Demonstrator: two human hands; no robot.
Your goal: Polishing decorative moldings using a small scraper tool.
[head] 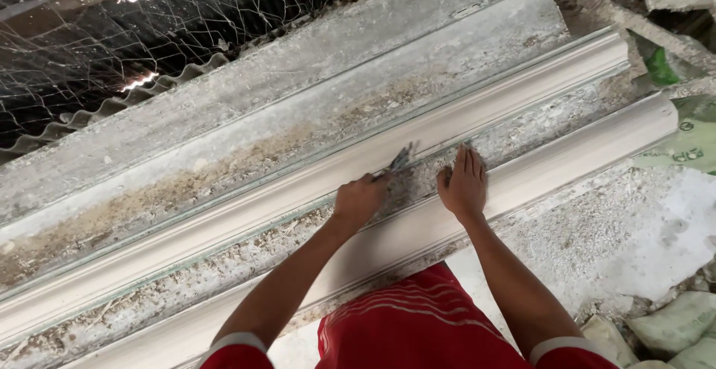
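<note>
Scraping between two plaster mouldings.
Our left hand (358,199) grips a scraper (401,159); our right hand (464,184) lies flat, fingers together, on the crumbly bed (522,134).

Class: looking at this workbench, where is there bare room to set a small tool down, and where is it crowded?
Free: the grey slab between wire mesh and far moulding. Crowded: the crumb-strewn strip between both mouldings, where the left hand, holding a small tool, and the right hand work.

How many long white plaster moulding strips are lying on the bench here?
2. The far moulding strip runs diagonally beyond the hands; the near moulding strip lies beside the person, under the right hand. The left hand holds a scraper between them. Others may lie outside the view.
</note>
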